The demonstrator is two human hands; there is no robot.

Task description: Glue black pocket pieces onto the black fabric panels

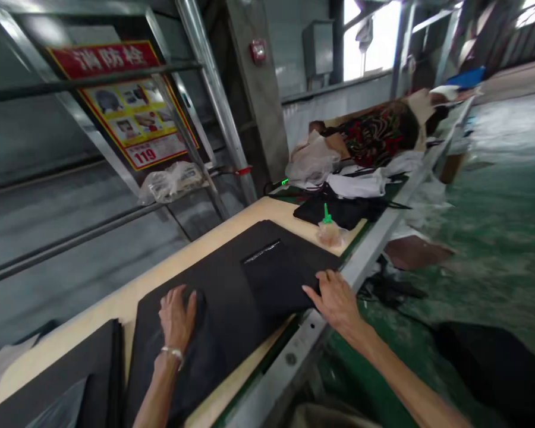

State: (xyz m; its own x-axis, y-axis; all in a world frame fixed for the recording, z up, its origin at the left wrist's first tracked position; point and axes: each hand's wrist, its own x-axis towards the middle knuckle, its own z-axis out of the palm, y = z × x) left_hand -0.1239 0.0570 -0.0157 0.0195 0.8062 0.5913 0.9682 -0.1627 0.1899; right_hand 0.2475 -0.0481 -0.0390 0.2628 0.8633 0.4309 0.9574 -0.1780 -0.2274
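A large black fabric panel (205, 321) lies flat on the pale wooden table top (160, 285). A smaller, darker black piece (274, 279) rests on it, with a short silvery zip-like slit (261, 251) along its far edge. My left hand (177, 318) lies palm down on the large panel, with a pale beaded bracelet on the wrist. My right hand (335, 300) rests on the near right corner of the smaller piece, thumb spread, gripping nothing that I can see.
A black stack (57, 374) lies at the lower left. Farther along the table are a black bag (339, 211), white cloth (356, 184), a plastic drink cup with a green top (328, 230) and patterned fabric (378, 137). A metal rail (365, 255) edges the table above a green floor (472, 261).
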